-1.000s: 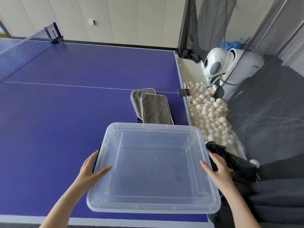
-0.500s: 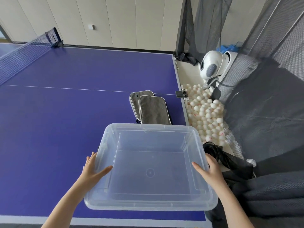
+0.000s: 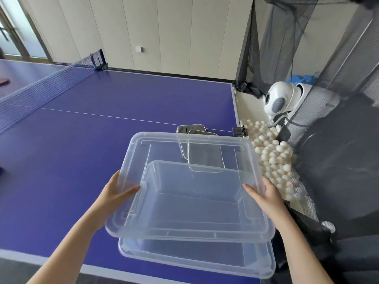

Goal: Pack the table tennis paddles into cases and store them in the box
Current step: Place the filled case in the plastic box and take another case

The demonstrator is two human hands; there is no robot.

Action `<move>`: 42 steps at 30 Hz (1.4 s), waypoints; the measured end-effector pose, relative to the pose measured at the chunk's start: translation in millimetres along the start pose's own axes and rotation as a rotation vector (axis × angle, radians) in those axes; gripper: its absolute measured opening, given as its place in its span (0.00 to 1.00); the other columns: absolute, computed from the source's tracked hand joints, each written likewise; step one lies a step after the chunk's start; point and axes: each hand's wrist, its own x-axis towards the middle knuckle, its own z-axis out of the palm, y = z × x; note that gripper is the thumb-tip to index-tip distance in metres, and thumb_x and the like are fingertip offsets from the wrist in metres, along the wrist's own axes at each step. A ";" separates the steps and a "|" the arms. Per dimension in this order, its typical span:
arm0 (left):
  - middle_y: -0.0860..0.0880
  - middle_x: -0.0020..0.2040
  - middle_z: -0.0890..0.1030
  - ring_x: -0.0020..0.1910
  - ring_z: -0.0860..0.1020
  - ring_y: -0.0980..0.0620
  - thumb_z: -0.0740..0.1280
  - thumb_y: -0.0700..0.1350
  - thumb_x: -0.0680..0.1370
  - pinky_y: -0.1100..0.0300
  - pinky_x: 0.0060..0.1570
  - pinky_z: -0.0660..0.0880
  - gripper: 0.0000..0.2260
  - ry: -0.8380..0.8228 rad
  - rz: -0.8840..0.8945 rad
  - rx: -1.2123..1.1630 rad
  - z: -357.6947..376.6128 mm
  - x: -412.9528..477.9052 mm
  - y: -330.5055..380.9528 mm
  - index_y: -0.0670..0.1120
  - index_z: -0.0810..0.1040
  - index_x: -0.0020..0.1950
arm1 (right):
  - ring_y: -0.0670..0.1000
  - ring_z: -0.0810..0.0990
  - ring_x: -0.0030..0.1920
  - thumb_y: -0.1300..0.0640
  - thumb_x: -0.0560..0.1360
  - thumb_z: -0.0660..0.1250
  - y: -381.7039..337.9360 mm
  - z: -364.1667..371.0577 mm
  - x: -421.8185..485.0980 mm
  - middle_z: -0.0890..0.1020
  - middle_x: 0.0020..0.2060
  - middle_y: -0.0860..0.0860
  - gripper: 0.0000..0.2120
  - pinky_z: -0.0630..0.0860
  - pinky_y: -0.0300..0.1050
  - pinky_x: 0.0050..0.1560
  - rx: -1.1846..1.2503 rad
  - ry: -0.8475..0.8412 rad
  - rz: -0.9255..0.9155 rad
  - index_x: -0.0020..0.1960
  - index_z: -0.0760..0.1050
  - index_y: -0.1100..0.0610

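Clear lid (image 3: 188, 185), gripped by the fingers (image 3: 131, 190) of left hand (image 3: 114, 194) and right hand (image 3: 266, 196), is off the box (image 3: 196, 263); next, set it aside.

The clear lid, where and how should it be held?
Its left and right rims, one hand from each side, as the left hand and right hand hold it: the lid is wide, flat and thin, so opposite edges should keep it level.

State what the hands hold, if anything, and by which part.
The clear lid, held above the box: the left hand grips its left edge, the right hand its right edge.
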 end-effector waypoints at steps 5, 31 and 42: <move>0.47 0.36 0.79 0.29 0.76 0.53 0.76 0.49 0.69 0.61 0.28 0.74 0.18 0.094 -0.024 -0.043 -29.3 5.5 1.5 0.56 0.76 0.56 | 0.53 0.75 0.59 0.49 0.72 0.72 -24.8 23.2 23.6 0.77 0.58 0.51 0.28 0.69 0.44 0.58 -0.069 -0.040 -0.050 0.67 0.69 0.61; 0.50 0.33 0.75 0.19 0.72 0.58 0.78 0.47 0.68 0.65 0.20 0.70 0.14 0.154 0.014 0.096 -324.5 229.1 -0.4 0.47 0.78 0.49 | 0.52 0.79 0.48 0.40 0.67 0.73 -201.3 309.6 110.3 0.81 0.48 0.49 0.24 0.72 0.43 0.43 -0.064 0.103 0.047 0.56 0.76 0.54; 0.50 0.41 0.79 0.23 0.76 0.57 0.76 0.41 0.70 0.65 0.25 0.75 0.15 0.175 -0.003 0.053 -335.3 351.0 -27.0 0.45 0.79 0.54 | 0.44 0.78 0.38 0.42 0.66 0.75 -197.2 370.6 205.9 0.78 0.38 0.43 0.23 0.71 0.40 0.34 -0.082 0.177 0.098 0.53 0.74 0.55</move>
